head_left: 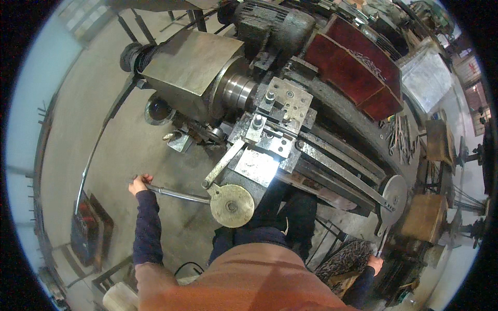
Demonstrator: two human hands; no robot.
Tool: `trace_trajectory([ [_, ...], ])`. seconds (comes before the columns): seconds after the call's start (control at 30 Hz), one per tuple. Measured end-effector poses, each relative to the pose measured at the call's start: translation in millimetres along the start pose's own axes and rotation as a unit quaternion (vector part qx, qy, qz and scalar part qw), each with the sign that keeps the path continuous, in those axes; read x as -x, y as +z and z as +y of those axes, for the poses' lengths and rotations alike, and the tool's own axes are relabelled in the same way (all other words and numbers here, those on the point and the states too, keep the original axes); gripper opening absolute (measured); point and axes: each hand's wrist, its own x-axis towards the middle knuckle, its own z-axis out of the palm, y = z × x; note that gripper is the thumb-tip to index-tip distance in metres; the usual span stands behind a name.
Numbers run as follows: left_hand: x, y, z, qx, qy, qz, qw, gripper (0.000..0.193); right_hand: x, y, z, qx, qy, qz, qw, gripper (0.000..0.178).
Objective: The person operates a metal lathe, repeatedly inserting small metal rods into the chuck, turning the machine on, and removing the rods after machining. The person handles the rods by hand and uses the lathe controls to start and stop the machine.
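Note:
A small metal lathe stands in front of me. My left hand (140,185) is closed round the outer end of a long steel lever (179,194), which runs right to a round metal disc (232,207). A flat link bar (224,164) joins that disc to the tool slide (258,165). At the lower right my right hand (374,263) grips the end of another lever (383,243), below a second round disc (393,193). From this disc a long flat bar (342,173) reaches the slide block (290,98). Left of the block, the shiny chuck (239,92) projects from the headstock (194,59).
Behind the lathe sit an electric motor (275,26) and a dark red bin (353,67) with small metal parts in it. Several wrenches (402,137) lie at the right. A long curved rod (96,150) hangs from the headstock's left end. Cardboard boxes (425,217) stand far right.

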Motion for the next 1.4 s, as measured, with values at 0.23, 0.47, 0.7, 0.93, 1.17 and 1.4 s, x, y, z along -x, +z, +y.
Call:
trace_trajectory([
  [0.23, -8, -15, -2, -0.066, -0.003, -0.052, 0.996, 0.021, -35, -7, -5, 0.059, -0.01, 0.023, 0.998, 0.052],
  [0.47, -26, -35, 13, -0.17, -0.123, -0.15, 0.966, 0.029, -160, -24, 0, 0.143, -0.104, 0.076, 0.981, 0.043],
  [0.7, -122, -15, 35, -0.492, 0.155, -0.167, 0.84, 0.042, -150, -39, -60, 0.133, -0.057, 0.122, 0.982, 0.035],
  [0.93, -108, 118, -35, -0.638, 0.438, -0.317, 0.549, 0.044, -48, 8, -59, -0.127, -0.247, 0.192, 0.941, 0.07],
  [1.17, -92, 186, -108, -0.672, 0.278, -0.317, 0.608, 0.028, 51, 4, -60, -0.09, -0.165, -0.003, 0.982, 0.049],
  [1.4, -121, 185, -164, -0.676, 0.283, -0.29, 0.616, 0.031, 40, -34, -77, -0.14, -0.269, 0.088, 0.949, 0.04],
])
